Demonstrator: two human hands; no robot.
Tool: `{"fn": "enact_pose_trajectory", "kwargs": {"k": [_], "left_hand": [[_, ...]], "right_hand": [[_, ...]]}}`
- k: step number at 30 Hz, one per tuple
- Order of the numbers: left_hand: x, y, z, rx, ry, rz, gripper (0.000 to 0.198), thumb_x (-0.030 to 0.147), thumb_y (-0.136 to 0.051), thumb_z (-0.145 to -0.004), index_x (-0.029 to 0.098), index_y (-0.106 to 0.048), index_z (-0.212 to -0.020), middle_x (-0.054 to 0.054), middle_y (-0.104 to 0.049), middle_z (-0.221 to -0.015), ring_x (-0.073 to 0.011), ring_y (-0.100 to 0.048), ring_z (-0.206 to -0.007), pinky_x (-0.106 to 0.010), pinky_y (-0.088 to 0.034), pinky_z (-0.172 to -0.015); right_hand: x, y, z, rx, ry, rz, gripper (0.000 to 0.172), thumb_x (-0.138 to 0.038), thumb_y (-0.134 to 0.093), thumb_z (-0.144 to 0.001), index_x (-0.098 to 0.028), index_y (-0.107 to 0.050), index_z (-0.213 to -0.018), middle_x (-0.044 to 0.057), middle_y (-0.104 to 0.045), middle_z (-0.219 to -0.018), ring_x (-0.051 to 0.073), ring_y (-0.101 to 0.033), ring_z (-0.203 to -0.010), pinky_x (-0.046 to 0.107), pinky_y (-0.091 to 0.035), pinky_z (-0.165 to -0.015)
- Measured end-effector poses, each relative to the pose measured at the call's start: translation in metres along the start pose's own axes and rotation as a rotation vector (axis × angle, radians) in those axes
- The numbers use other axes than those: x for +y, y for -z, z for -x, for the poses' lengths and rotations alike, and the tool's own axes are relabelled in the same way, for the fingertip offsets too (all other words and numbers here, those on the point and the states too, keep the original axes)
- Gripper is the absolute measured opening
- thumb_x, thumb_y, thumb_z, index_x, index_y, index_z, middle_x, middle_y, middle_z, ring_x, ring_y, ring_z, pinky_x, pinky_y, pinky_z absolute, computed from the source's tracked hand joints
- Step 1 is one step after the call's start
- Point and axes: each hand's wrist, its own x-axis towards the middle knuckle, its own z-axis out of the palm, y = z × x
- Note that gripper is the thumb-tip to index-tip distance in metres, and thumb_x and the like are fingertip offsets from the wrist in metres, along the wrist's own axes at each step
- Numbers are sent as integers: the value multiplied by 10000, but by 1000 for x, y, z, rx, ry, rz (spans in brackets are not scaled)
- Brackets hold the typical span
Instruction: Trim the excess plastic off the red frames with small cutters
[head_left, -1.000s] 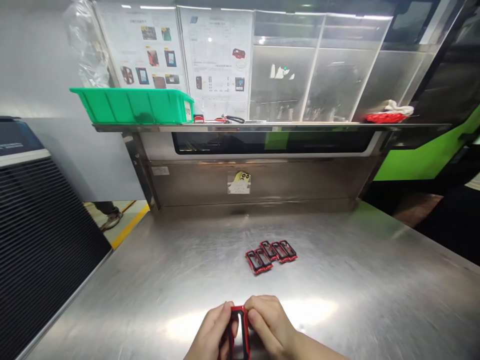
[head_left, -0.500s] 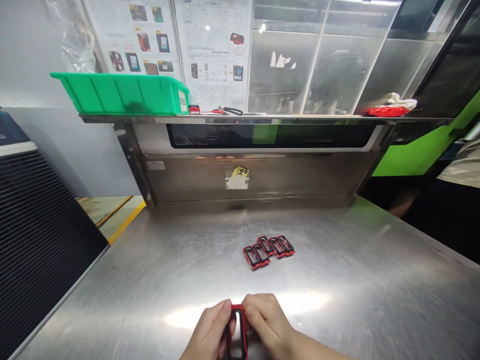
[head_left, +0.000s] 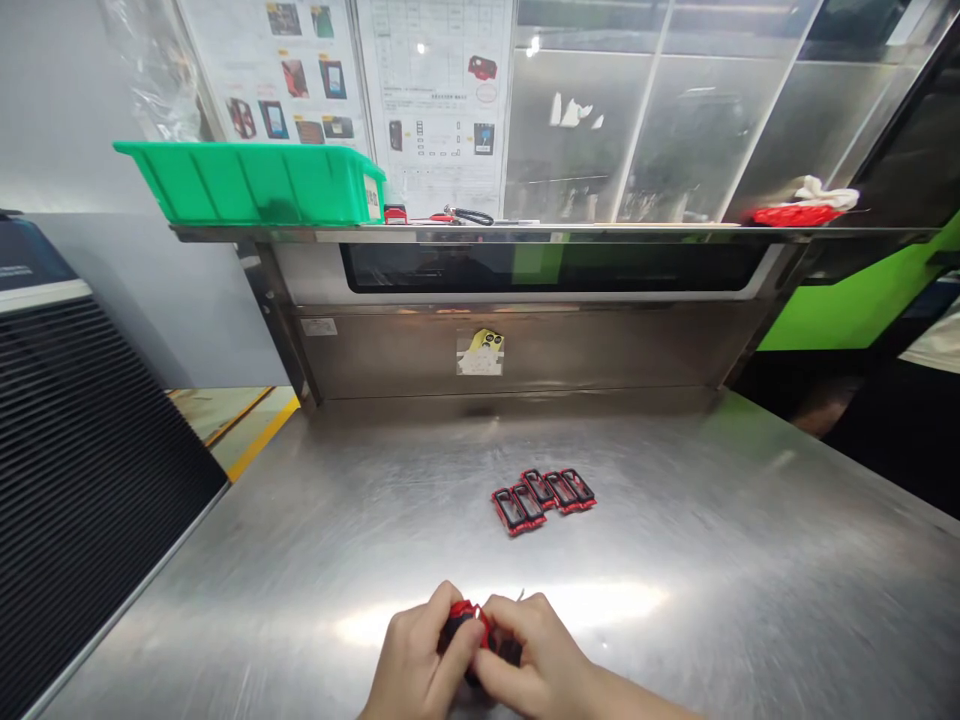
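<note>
Red-and-black plastic frame (head_left: 469,612) sits at bottom centre of the view, held just above the table, its lower part hidden behind the fingers. The left hand (head_left: 416,660) and right hand (head_left: 534,662) are pressed in close together, fingertips pinching it from both sides.

Stainless steel table (head_left: 735,610) fills the lower view. Its left edge runs diagonally from the bottom left corner toward the back, and its right edge falls away toward the right side. Bare steel with a bright glare lies on both sides of the hands, and a shorter stretch separates them from the frames ahead.

Steel shelf (head_left: 570,230) runs along the back of the table, high in the view. One green plastic bin (head_left: 247,185) stands at its left end, and one red object with white cloth (head_left: 796,213) lies at its right end. Two printed instruction sheets (head_left: 435,100) hang above the shelf. Between the bin and the centre lie one small red item (head_left: 395,214) and one black-handled tool (head_left: 469,216), too small to name exactly.

Five matching red-and-black frames (head_left: 541,502) lie flat in an overlapping group at the table's centre, well apart from the hands. One yellow-and-white label (head_left: 480,353) is stuck to the panel beneath the shelf.
</note>
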Motion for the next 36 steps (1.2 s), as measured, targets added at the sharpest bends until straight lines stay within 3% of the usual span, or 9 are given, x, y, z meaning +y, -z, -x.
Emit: {"fn": "enact_pose_trajectory", "kwargs": {"k": [6, 10, 15, 23, 29, 36], "left_hand": [[0, -1, -3, 19, 115, 66, 481, 547, -338, -904, 185, -374, -589, 29, -358, -560, -112, -337, -526, -234, -263, -526], [-2, -1, -4, -1, 138, 108, 479, 553, -352, -895, 184, -371, -591, 29, -350, -559, -112, -326, -530, -232, -258, -513], [1, 0, -5, -68, 125, 77, 430, 538, -467, -851, 173, -435, -626, 29, -405, -566, -111, -372, -546, -225, -268, -531], [4, -2, -4, -35, 147, 127, 451, 557, -368, -890, 187, -406, -635, 37, -362, -569, -113, -338, -531, -235, -253, -520], [4, -3, -3, -35, 228, 162, 452, 587, -295, -898, 202, -383, -678, 56, -342, -511, -113, -326, -482, -242, -245, -497], [5, 1, -3, -79, 184, 175, 430, 568, -301, -895, 203, -405, -694, 53, -367, -484, -117, -330, -451, -246, -239, -470]], "right_hand": [[3, -4, -1, -82, -216, -146, 238, -344, -501, -706, -156, -443, -571, -15, -449, -450, 91, -412, -391, 154, -280, -380], [4, -3, 0, -106, -274, -163, 279, -388, -512, -731, -151, -467, -591, 11, -495, -482, 108, -462, -409, 156, -313, -383], [6, -1, 0, -82, -237, -138, 307, -409, -505, -732, -143, -480, -582, 15, -495, -475, 110, -458, -422, 165, -318, -403], [7, -1, -1, -5, -188, -127, 291, -383, -498, -776, -147, -459, -610, -12, -442, -497, 107, -441, -449, 167, -309, -420], [1, 2, -1, 48, -103, -157, 353, -437, -493, -871, -109, -621, -904, -8, -480, -580, 109, -439, -483, 179, -340, -455], [-6, 5, -2, 122, -85, -68, 309, -373, -493, -868, -123, -675, -851, 7, -530, -564, 115, -448, -479, 186, -349, -467]]}}
